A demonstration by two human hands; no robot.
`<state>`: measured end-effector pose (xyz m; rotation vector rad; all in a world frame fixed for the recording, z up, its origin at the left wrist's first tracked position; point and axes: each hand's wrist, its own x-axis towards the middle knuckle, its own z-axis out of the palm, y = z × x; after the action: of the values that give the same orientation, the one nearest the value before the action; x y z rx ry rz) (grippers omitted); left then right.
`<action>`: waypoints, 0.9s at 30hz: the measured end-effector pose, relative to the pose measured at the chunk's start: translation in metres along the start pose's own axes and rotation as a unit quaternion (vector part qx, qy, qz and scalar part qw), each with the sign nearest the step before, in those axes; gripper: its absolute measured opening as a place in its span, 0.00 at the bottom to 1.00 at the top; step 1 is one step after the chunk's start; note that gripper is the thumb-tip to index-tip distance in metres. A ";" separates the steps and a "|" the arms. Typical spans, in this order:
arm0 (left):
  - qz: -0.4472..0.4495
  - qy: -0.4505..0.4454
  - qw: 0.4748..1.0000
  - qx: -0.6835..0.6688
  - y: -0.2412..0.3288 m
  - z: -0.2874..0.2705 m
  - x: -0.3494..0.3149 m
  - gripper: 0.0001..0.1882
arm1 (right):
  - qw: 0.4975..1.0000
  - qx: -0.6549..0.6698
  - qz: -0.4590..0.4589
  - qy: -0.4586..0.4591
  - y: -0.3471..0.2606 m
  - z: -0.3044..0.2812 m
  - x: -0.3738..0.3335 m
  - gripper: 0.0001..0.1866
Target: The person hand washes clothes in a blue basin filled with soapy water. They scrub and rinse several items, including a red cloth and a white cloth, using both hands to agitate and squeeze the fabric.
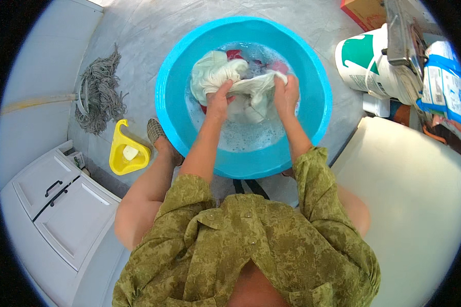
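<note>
A large blue basin (171, 92) stands on the floor in front of me with sudsy water (241, 138) in it. Over the water, a wet white cloth garment (215, 71) stretches between my two hands; its bunched bulk lies on the left. My left hand (219, 100) is closed on the garment near that bulk. At the other end, my right hand (286, 91) grips a twisted edge of it. Part of the white cloth hangs down into the water between them. Red cloth (234, 54) shows behind the garment, partly hidden. A pinkish piece (278, 66) lies in the water near my right hand.
Left of the basin are a yellow scoop-shaped holder (119, 162) with a white soap bar (130, 152) and a grey string mop (102, 89). A white cabinet (77, 215) stands lower left. On the right are a white-and-green bucket (361, 61), blue-and-white packages (443, 84) and a pale flat surface (399, 204).
</note>
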<state>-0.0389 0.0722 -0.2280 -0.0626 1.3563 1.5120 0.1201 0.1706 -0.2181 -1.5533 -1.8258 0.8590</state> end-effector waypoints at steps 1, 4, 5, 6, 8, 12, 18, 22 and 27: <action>-0.006 0.053 0.993 0.105 -0.002 -0.009 0.006 0.24 | 0.996 -0.068 -0.058 0.002 0.015 0.014 -0.016 0.12; 0.119 0.099 0.923 0.353 -0.061 -0.062 0.035 0.26 | 0.952 -0.239 -0.183 -0.055 0.034 0.047 -0.050 0.13; 0.162 0.101 0.877 0.441 -0.063 -0.066 0.037 0.27 | 0.937 -0.276 -0.189 -0.098 0.037 0.049 -0.053 0.13; 0.119 0.090 0.875 0.460 -0.064 -0.070 0.039 0.26 | 0.919 -0.312 -0.195 -0.141 0.038 0.051 -0.055 0.13; 0.037 0.057 0.866 0.495 -0.060 -0.067 0.043 0.24 | 0.906 -0.325 -0.107 -0.250 0.065 0.072 -0.035 0.14; -0.169 0.069 0.983 0.019 -0.031 -0.033 0.040 0.21 | 0.958 -0.043 -0.010 -0.283 0.021 0.048 0.007 0.15; -0.260 -0.184 0.931 -0.180 0.037 -0.008 0.007 0.20 | 0.920 0.040 -0.327 -0.212 -0.113 0.002 -0.074 0.12; -0.138 -0.068 0.969 -0.193 0.001 0.021 -0.019 0.14 | 0.989 -0.057 -0.063 -0.118 -0.046 0.037 -0.031 0.11; -0.135 -0.094 0.951 -0.262 -0.007 0.024 -0.024 0.14 | 0.994 0.082 -0.040 -0.066 -0.068 0.019 -0.042 0.10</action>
<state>-0.0098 0.0730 -0.2091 -0.4119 0.7350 1.5588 0.0697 0.1192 -0.1780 -1.3396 -1.8457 1.0670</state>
